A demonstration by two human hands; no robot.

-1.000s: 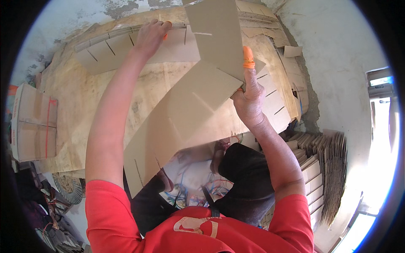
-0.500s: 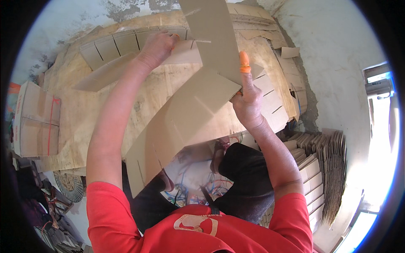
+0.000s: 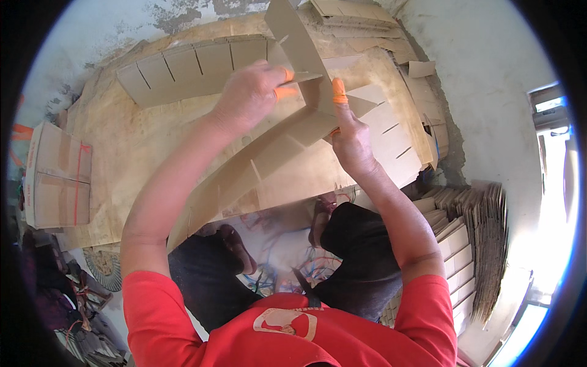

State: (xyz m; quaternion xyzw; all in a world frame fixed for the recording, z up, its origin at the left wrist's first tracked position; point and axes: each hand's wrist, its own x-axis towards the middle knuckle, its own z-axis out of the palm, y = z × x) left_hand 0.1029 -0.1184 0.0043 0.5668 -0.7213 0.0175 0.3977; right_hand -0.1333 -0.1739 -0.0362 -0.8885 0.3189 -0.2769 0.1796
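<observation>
My left hand (image 3: 254, 92), with orange finger covers, pinches a second slotted cardboard strip (image 3: 293, 37) that rises up and away. My right hand (image 3: 348, 137), an orange cover on its forefinger, grips a long slotted cardboard strip (image 3: 257, 174) that slants down to the lower left. The two strips cross between my hands, where their slots meet. Both are held above a wide wooden worktop (image 3: 128, 140). Another slotted strip (image 3: 189, 67) lies flat on the worktop beyond my left hand.
A folded carton (image 3: 58, 174) with red bands sits at the worktop's left edge. Stacks of cardboard sheets (image 3: 483, 244) stand at the right near a bright window. More slotted pieces (image 3: 397, 140) lie at the right of the worktop. My feet in sandals (image 3: 235, 244) rest below.
My left hand has drawn back from the far worktop toward my right hand. The two strips have been brought together and now cross at the slots.
</observation>
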